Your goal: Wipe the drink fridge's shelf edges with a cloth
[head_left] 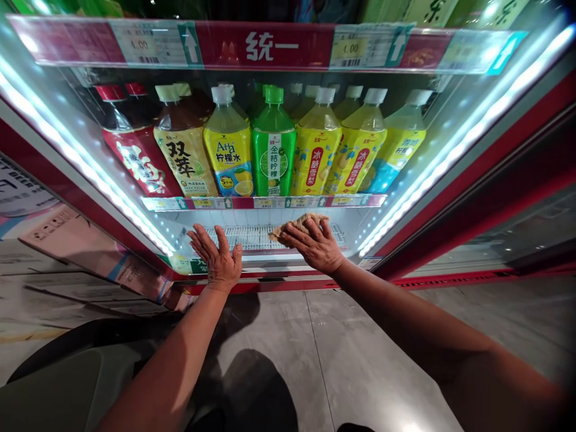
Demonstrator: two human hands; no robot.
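My right hand (317, 245) is closed over a tan cloth (302, 224), just below the shelf of bottles and in front of the bottom wire rack (254, 235). To its left, my left hand (218, 258) has its fingers spread and holds nothing; it hovers at the lower front of the drinks fridge. Whether either hand touches a surface I cannot tell. Above both hands runs a price-label strip (265, 203), with a green bottle (274, 144) and yellow bottles (317, 144) standing behind it.
A higher shelf edge (270, 47) crosses the top. Bright light strips (468, 144) line both sides of the fridge. Cardboard boxes (96, 255) lean at the left, near a dark grey object (54, 384). Grey floor tiles (360, 360) lie below.
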